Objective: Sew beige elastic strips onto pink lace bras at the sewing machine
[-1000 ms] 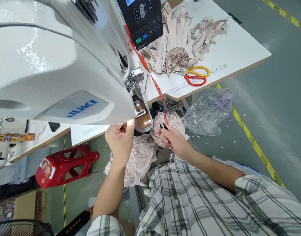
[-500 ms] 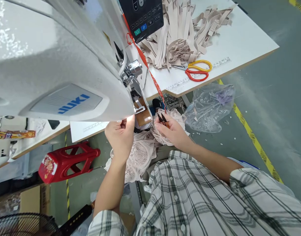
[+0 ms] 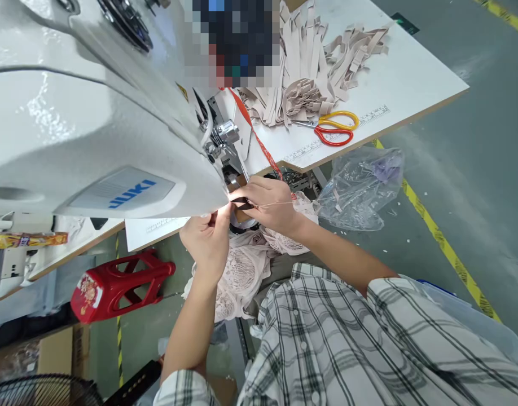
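My left hand (image 3: 208, 239) is closed in a pinch beside the lower end of the white sewing machine head (image 3: 191, 192); whatever lies in its fingertips is hidden. My right hand (image 3: 271, 203) is close by it at the needle area, its fingers closed round thread snips (image 3: 242, 204), of which only a dark part shows. From this hand a thin thread stretches to the right. A pale pink lace garment, apparently a bra (image 3: 242, 268), hangs below both hands over the lap. An orange ribbon (image 3: 259, 141) runs down toward the right hand.
Beige fabric strips (image 3: 303, 84) are heaped on the white table (image 3: 411, 73), near scissors (image 3: 333, 128) with red and yellow handles. A clear plastic bag (image 3: 360, 189) hangs past the table edge. At left are a red stool (image 3: 119, 285) and a fan (image 3: 43, 389).
My right hand has moved up and left from the lace to the needle area, beside my left hand. The snips' blades, plain before, are now mostly hidden. My left hand stays pinched in place.
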Demonstrator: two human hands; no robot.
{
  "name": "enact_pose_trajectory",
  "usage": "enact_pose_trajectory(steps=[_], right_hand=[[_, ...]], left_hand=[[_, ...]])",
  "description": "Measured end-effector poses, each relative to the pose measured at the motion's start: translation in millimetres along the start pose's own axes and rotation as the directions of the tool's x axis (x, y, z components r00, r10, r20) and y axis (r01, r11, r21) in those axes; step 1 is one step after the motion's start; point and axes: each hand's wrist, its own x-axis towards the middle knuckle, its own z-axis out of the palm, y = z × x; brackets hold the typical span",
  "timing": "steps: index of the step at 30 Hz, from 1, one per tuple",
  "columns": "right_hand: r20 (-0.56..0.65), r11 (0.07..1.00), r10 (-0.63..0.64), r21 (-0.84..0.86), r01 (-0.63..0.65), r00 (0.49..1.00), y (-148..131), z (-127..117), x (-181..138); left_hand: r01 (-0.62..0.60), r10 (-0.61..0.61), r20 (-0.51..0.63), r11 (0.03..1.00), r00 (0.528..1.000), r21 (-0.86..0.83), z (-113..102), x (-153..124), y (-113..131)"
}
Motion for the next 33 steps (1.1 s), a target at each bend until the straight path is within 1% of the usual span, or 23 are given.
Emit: enact_pose_trajectory(steps=[1, 2, 3, 4, 5, 6, 7, 8, 9, 10, 11, 13, 15, 16, 17, 18, 20, 21, 23, 26, 29, 31, 33], right_hand=[[0.018, 1.000, 0.023, 0.013, -0.023, 1.000, -1.6, -2.9, -2.0], [0.036, 0.998, 0.045, 0.053, -0.047, 0.998, -3.5, -7.2, -5.6], [0.070, 0.990, 0.062, 0.125, -0.070, 0.996, -5.4, -13.2, -11.2], [0.142, 0.969, 0.070, 0.227, -0.101, 0.987, -7.0, -20.9, -19.2], [0.252, 0.928, 0.070, 0.340, -0.156, 0.965, -7.7, -30.4, -29.3], [0.380, 0.867, 0.063, 0.438, -0.239, 0.923, -7.1, -41.6, -41.2], [0.520, 0.789, 0.053, 0.502, -0.355, 0.852, -4.7, -54.0, -53.9], [0.621, 0.708, 0.074, 0.518, -0.479, 0.781, 0.0, -67.2, -66.6], [0.680, 0.627, 0.129, 0.508, -0.591, 0.721, 7.0, -80.3, -78.1], [0.701, 0.541, 0.208, 0.498, -0.678, 0.682, 15.9, -92.4, -87.4], [0.689, 0.451, 0.299, 0.508, -0.734, 0.661, 26.0, -102.5, -94.1], [0.578, 0.297, 0.488, 0.594, -0.747, 0.654, 44.8, -113.1, -99.4], [0.410, 0.249, 0.638, 0.692, -0.678, 0.652, 52.9, -108.6, -96.9], [0.369, 0.238, 0.667, 0.718, -0.654, 0.647, 50.8, -101.2, -94.1], [0.386, 0.209, 0.664, 0.727, -0.655, 0.640, 44.6, -91.3, -90.9], [0.459, 0.150, 0.626, 0.723, -0.675, 0.631, 34.9, -79.9, -87.7], [0.653, -0.029, 0.476, 0.681, -0.731, 0.589, 9.6, -56.5, -81.3], [0.703, -0.096, 0.408, 0.667, -0.738, 0.583, -3.5, -46.2, -78.3], [0.712, -0.155, 0.345, 0.686, -0.711, 0.612, -25.2, -30.7, -73.0], [0.630, -0.127, 0.360, 0.764, -0.633, 0.688, -41.8, -18.9, -67.2], [0.552, -0.055, 0.392, 0.813, -0.580, 0.736, -43.7, -13.6, -64.8], [0.506, 0.013, 0.425, 0.826, -0.564, 0.751, -37.1, -12.8, -65.5], [0.480, 0.137, 0.469, 0.790, -0.598, 0.742, -20.8, -16.9, -68.4]], left_hand=[[-0.116, 0.118, -0.030, 0.992, 0.993, 0.047, -1.6, -2.6, -2.1], [-0.249, 0.253, -0.041, 0.965, 0.967, 0.085, -3.6, -5.6, -4.0], [-0.388, 0.393, -0.029, 0.916, 0.919, 0.107, -5.7, -8.6, -5.6], [-0.518, 0.521, 0.000, 0.849, 0.853, 0.104, -7.7, -11.1, -6.8], [-0.628, 0.627, 0.035, 0.775, 0.778, 0.074, -9.2, -12.8, -7.4], [-0.712, 0.709, 0.074, 0.702, 0.702, 0.024, -10.3, -13.4, -7.6], [-0.768, 0.767, 0.106, 0.639, 0.633, -0.036, -10.8, -12.7, -7.4], [-0.804, 0.808, 0.125, 0.587, 0.576, -0.094, -10.8, -10.7, -7.3], [-0.822, 0.834, 0.130, 0.550, 0.536, -0.146, -10.6, -7.7, -7.5], [-0.826, 0.845, 0.130, 0.534, 0.518, -0.180, -10.1, -3.9, -8.2], [-0.823, 0.845, 0.119, 0.535, 0.522, -0.188, -9.5, 0.0, -9.6], [-0.804, 0.817, 0.060, 0.575, 0.573, -0.152, -7.5, 6.3, -13.4], [-0.760, 0.763, -0.005, 0.644, 0.647, -0.091, -3.7, 8.1, -16.2], [-0.731, 0.730, -0.031, 0.680, 0.682, -0.060, -1.0, 6.9, -16.3], [-0.694, 0.692, -0.055, 0.719, 0.719, -0.035, 2.0, 4.4, -15.2], [-0.655, 0.651, -0.081, 0.756, 0.754, -0.016, 5.2, 0.8, -12.9], [-0.566, 0.561, -0.134, 0.824, 0.817, -0.007, 10.9, -8.2, -5.4], [-0.523, 0.515, -0.152, 0.852, 0.844, -0.019, 12.9, -12.9, -0.8], [-0.454, 0.440, -0.165, 0.889, 0.882, -0.055, 15.4, -21.2, 8.3], [-0.423, 0.405, -0.158, 0.901, 0.900, -0.097, 16.5, -29.7, 17.3], [-0.435, 0.414, -0.171, 0.893, 0.894, -0.114, 18.8, -33.4, 17.9], [-0.448, 0.423, -0.196, 0.888, 0.885, -0.106, 22.4, -33.3, 14.2], [-0.441, 0.416, -0.231, 0.895, 0.880, -0.066, 27.5, -30.8, 8.9]])
